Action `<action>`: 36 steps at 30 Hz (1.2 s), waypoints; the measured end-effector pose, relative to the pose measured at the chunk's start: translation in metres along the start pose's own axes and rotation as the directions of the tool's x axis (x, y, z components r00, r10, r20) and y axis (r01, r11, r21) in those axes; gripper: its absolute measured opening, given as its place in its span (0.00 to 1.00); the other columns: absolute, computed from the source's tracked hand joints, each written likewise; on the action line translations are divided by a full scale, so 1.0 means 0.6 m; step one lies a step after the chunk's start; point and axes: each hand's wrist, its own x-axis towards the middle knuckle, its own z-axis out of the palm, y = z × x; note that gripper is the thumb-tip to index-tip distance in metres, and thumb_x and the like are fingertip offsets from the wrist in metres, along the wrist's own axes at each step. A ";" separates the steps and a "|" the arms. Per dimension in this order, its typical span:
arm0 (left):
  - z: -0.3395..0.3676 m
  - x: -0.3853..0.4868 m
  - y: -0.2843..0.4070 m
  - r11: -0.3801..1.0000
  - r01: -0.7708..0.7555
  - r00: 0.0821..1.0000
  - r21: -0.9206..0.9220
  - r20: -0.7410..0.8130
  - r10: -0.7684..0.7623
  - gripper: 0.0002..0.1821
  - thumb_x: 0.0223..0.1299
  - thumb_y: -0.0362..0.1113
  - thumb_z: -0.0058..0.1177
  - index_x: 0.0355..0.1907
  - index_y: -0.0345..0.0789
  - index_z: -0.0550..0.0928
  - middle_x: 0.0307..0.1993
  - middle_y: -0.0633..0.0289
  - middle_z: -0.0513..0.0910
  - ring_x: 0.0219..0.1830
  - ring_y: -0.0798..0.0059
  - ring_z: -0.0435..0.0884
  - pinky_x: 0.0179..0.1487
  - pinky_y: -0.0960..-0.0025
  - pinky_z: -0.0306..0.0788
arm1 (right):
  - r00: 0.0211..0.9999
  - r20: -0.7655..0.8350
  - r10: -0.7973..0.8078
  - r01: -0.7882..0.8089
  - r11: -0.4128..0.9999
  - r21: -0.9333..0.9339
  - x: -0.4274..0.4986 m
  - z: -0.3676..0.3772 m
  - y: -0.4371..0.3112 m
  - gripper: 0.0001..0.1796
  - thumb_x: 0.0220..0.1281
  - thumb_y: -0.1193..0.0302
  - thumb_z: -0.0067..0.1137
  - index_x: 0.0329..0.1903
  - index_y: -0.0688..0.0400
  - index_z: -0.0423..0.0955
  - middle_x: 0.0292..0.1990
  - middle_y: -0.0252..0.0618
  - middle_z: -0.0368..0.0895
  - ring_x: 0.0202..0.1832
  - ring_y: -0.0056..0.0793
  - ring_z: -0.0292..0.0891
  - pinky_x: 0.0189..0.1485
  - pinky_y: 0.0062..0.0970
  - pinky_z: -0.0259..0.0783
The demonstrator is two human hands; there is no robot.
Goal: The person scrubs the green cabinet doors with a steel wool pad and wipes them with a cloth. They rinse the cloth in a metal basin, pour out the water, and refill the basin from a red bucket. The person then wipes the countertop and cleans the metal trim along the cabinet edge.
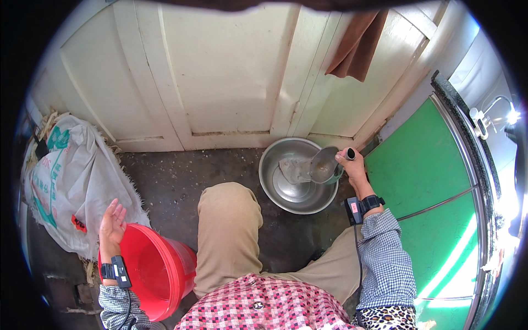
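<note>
A metal water scoop (323, 165) with a tubular handle is gripped in my right hand (352, 164). The scoop is tilted over the right side of a stainless steel basin (270, 165) on the floor. A greyish sheet of water (296, 170) runs from the scoop's lip into the basin. My left hand (112, 225) holds nothing, its palm turned up and fingers slightly spread. It is above the far left rim of a red plastic bucket (173, 264), which stands tilted beside my left leg. Whether the left wrist rests on the rim, I cannot tell.
A white woven sack (88, 165) slumps on the left. Cream panelled doors (231, 74) rise just behind the basin, with a brown cloth (357, 49) hanging there. Green cabinet panels (425, 152) flank my right arm, below a dark counter edge (466, 119) with a tap (480, 122).
</note>
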 end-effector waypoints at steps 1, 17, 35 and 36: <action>0.001 0.002 -0.001 1.000 0.005 1.000 0.003 -0.008 -0.005 0.29 0.55 0.52 0.59 0.62 0.52 0.75 0.65 0.67 0.69 0.62 0.77 0.68 0.67 0.61 0.46 | 0.998 0.038 -0.055 0.058 0.995 -0.076 0.002 0.003 0.002 0.10 0.51 0.77 0.68 0.30 0.53 0.73 0.33 0.24 0.79 0.35 0.17 0.72 0.35 0.21 0.68; -0.015 -0.003 -0.002 1.000 0.005 1.000 -0.008 0.011 -0.005 0.28 0.57 0.52 0.57 0.62 0.53 0.75 0.64 0.69 0.70 0.61 0.79 0.69 0.59 0.65 0.53 | 0.867 0.290 -0.406 0.495 0.627 -0.601 -0.070 0.006 -0.113 0.14 0.42 0.86 0.57 0.36 0.59 0.77 0.38 0.45 0.81 0.41 0.49 0.76 0.49 0.35 0.71; -0.022 -0.251 0.370 0.854 -0.434 0.781 -0.286 0.353 0.515 0.19 0.66 0.35 0.51 0.58 0.35 0.74 0.52 0.57 0.78 0.55 0.66 0.77 0.54 0.64 0.73 | 0.567 0.660 -0.493 -0.200 0.695 0.691 -0.234 0.264 -0.494 0.12 0.67 0.65 0.54 0.47 0.56 0.67 0.54 0.48 0.73 0.57 0.48 0.73 0.57 0.55 0.74; -0.014 -0.267 0.391 0.848 -0.458 0.811 -0.267 0.266 0.522 0.19 0.65 0.35 0.52 0.58 0.34 0.74 0.52 0.57 0.78 0.55 0.66 0.77 0.54 0.64 0.73 | 0.502 0.708 -0.497 -0.293 0.673 0.680 -0.253 0.309 -0.492 0.13 0.67 0.66 0.54 0.50 0.57 0.67 0.55 0.50 0.73 0.55 0.49 0.74 0.56 0.55 0.75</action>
